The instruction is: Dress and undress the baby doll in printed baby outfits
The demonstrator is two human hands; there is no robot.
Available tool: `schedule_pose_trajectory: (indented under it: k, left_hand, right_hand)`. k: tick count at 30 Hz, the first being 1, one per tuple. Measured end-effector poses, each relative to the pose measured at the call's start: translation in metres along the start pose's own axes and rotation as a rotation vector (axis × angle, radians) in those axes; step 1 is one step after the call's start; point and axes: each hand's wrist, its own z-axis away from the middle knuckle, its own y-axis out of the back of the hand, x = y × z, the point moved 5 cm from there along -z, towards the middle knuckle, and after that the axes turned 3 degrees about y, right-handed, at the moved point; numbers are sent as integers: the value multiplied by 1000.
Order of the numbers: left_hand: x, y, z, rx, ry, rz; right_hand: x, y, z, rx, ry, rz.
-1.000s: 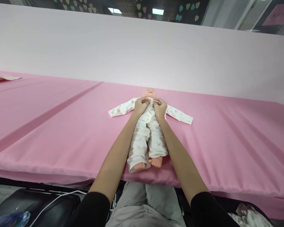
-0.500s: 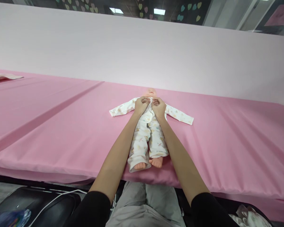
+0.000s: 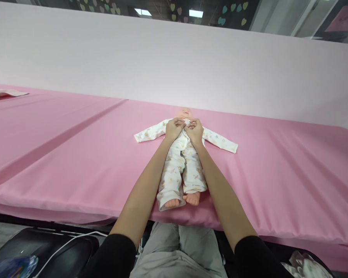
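Note:
A baby doll [image 3: 185, 112] lies on its back on the pink padded surface, head away from me and bare feet near the front edge. It wears a white printed baby shirt [image 3: 220, 141] with both sleeves spread, and matching trousers [image 3: 171, 173]. At the neckline, my left hand [image 3: 174, 129] pinches one front edge of the shirt. Close beside it, my right hand [image 3: 195, 131] pinches the other edge, thumbs almost meeting at the middle. My fingers hide the fastening between them.
A folded light cloth [image 3: 5, 94] lies at the far left of the pink mat [image 3: 75, 154]. Behind the mat rises a white wall [image 3: 174, 61]. Black chairs [image 3: 55, 251] stand below the front edge, one with a white cable [image 3: 66, 241], another with crumpled fabric [image 3: 304, 266].
My hands have drawn closer together at the shirt's neckline, the right one shifting slightly left. The doll and its clothes otherwise lie as before.

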Motion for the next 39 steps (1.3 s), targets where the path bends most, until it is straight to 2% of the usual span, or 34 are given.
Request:
schedule_pose_trajectory:
  k: [7, 11, 15, 20, 23, 26, 29, 31, 34, 37, 39]
  left_hand:
    - [-5, -3, -3, -40, -3, 78]
    - [2, -2, -4, -91, 39, 102]
    - [22, 3, 1, -246, 161, 70]
    - [52, 7, 14, -528, 295, -30]
    - [58, 15, 12, -500, 260, -172]
    - [56, 21, 7, -499, 201, -314]
    - [56, 18, 10, -650, 180, -408]
    - [60, 17, 13, -696, 198, -452]
    - [72, 14, 18, -675, 192, -493]
    - [83, 9, 24, -660, 138, -557]
    - [87, 7, 27, -654, 111, -627]
  right_hand:
    - [16, 0, -7, 24, -179, -259]
    - [17, 4, -11, 23, -219, -290]
    - [9, 14, -19, -105, -289, -130]
    - [-33, 26, -20, -487, -240, 190]
    - [-55, 27, -13, -613, -210, 388]
    - [-63, 18, -8, -650, -129, 486]
    - [-64, 7, -6, -634, -50, 572]
    - [-64, 6, -5, -633, -74, 680]
    - [-71, 14, -5, -653, -105, 766]
    - [-79, 27, -6, -672, -103, 761]
    - [-79, 34, -7, -703, -157, 742]
